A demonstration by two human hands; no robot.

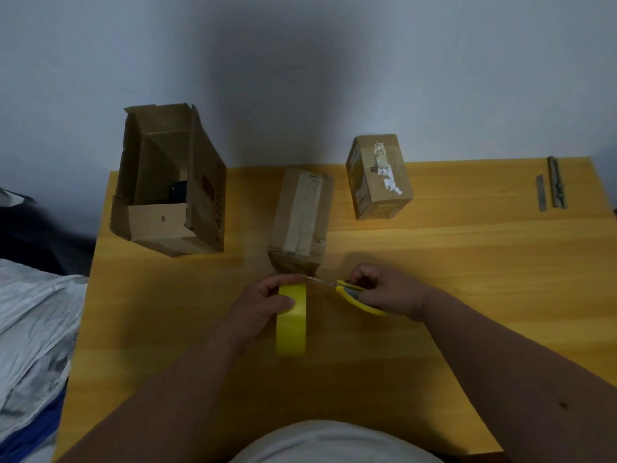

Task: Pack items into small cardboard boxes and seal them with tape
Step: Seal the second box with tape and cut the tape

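1. While the left hand (258,307) is gripping the yellow tape roll (291,320) on edge at the near middle of the surface (467,262), the right hand (384,290) is clamped on the handles of yellow scissors (354,290), whose blades are reaching left toward the top of the roll. A strip of tape seems to be running from the roll to the small box just beyond it, though it is too faint for me to be sure.
2. I am thinking the cut could go wrong if the strip is going slack, because the blades would fold the tape instead of shearing it, and the loose end could curl back and stick to itself.
3. The blade tips are working very close to the left fingers (272,289) curled over the roll, so a hurried snip could nick them.
4. A tug on the roll could drag the light middle box (302,215) toward the near edge or peel its seal.
5. That middle box is lying closed, with pale tape running along its top; its contents are hidden.
6. The far-right box (379,177) is standing closed too, with torn white label remnants on top.
7. The large open carton (167,182) at the far left is holding a dark object (177,192) deep inside, which I cannot identify.
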